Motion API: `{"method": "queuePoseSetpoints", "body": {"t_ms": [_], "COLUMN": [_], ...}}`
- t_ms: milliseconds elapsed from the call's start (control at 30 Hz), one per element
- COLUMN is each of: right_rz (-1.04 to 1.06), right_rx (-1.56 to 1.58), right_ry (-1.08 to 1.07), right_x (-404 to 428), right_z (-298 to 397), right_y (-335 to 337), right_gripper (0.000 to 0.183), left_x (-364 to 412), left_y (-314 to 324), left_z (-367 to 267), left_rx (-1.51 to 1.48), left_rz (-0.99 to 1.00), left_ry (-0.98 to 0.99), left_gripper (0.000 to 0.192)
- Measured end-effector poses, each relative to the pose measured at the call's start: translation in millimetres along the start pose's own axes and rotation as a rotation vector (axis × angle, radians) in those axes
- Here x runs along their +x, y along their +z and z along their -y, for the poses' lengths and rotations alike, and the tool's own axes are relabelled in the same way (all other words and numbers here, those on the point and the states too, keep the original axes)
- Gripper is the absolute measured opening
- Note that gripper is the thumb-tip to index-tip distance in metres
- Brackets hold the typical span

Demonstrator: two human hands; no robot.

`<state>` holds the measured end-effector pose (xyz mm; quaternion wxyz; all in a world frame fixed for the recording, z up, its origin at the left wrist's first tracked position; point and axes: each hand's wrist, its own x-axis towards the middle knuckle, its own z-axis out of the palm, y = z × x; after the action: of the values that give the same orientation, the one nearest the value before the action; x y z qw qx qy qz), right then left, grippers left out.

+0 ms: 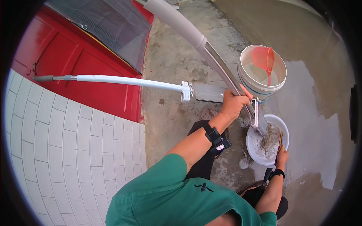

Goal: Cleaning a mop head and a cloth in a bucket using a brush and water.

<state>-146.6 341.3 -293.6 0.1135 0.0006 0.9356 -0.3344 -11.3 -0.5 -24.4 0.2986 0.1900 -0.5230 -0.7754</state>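
Observation:
My left hand (236, 103) is closed around the metal handle of a flat mop (219, 65), just above its head. The grey mop pad (260, 124) dips into a white plastic basin (286, 132) of murky, foamy water. At the basin's near right rim, my right hand (282, 156) grips a scrubbing brush (280, 141) with a brown back, its far end over the water. A white bucket (242, 66) stands beyond the basin, with an orange plastic dipper (261, 58) inside it.
A second flat mop (133, 82) with a white handle spans the left side, its grey head (209, 92) behind my left wrist. A crumpled cloth (208, 113) lies on concrete. Left are a red door (107, 93), a grey curtain (113, 31) and a tiled wall (84, 149).

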Motion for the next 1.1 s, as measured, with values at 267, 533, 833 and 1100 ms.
{"method": "queuePoseSetpoints", "body": {"t_ms": [267,533,833,1100], "right_rz": [0.018,0.059,-0.017,-0.076], "right_rx": [0.636,0.569,0.091,-0.302], "right_ry": [0.155,0.193,0.067,0.007], "right_x": [-32.9,-75.9,-95.8,-90.4], "right_z": [55.0,65.6,77.2,43.8], "right_y": [-56.5,-97.7,-111.0,-105.1], "right_gripper": [0.045,0.033,0.051,0.057], "left_x": [-24.9,-105.1,-146.7,-129.1], "left_y": [-71.1,-186.2,-389.5,-485.4], "left_z": [-109.3,-179.4,-178.7,-206.4], "left_rx": [-0.007,0.139,0.243,0.221], "left_rz": [-0.127,-0.259,-0.725,-0.752], "left_ry": [0.117,0.185,0.239,0.34], "left_gripper": [0.017,0.02,0.032,0.03]}}
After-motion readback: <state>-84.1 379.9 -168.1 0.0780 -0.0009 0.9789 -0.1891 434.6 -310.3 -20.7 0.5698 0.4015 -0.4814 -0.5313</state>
